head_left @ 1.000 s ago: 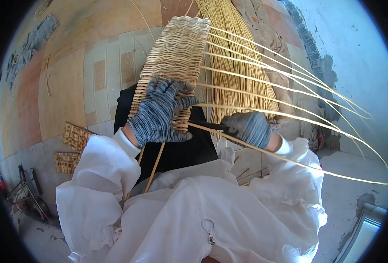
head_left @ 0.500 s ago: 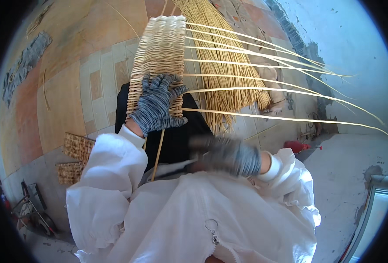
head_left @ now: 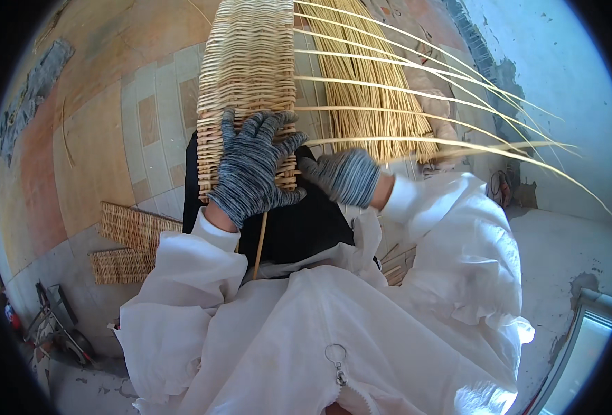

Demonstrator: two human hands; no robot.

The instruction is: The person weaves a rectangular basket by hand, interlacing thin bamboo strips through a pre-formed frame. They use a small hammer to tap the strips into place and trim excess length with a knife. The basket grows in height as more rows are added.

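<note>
A long, narrow woven wicker panel (head_left: pixel 247 76) lies over dark cloth on my lap and stretches away from me. My left hand (head_left: pixel 250 162), in a grey striped glove, rests on its near end with the fingers spread. Close by the panel's right edge, my gloved right hand (head_left: pixel 347 178) is closed round a wicker strand (head_left: pixel 458 151), which runs out blurred behind the hand to the right. Several other strands (head_left: pixel 416 140) stick out from the same edge. One short rod (head_left: pixel 260 243) points toward me from the panel's near end.
A large bundle of loose wicker rods (head_left: pixel 368 90) lies on the floor beyond, to the right. Two smaller woven pieces (head_left: pixel 129 228) sit at the left. A wheeled metal frame (head_left: pixel 60 321) stands at lower left, and a pale wall (head_left: pixel 541 76) rises at right.
My right hand has moved up from my lap to the panel's right edge and closed on the nearest strand. My left hand stays flat on the panel; the view has shifted slightly.
</note>
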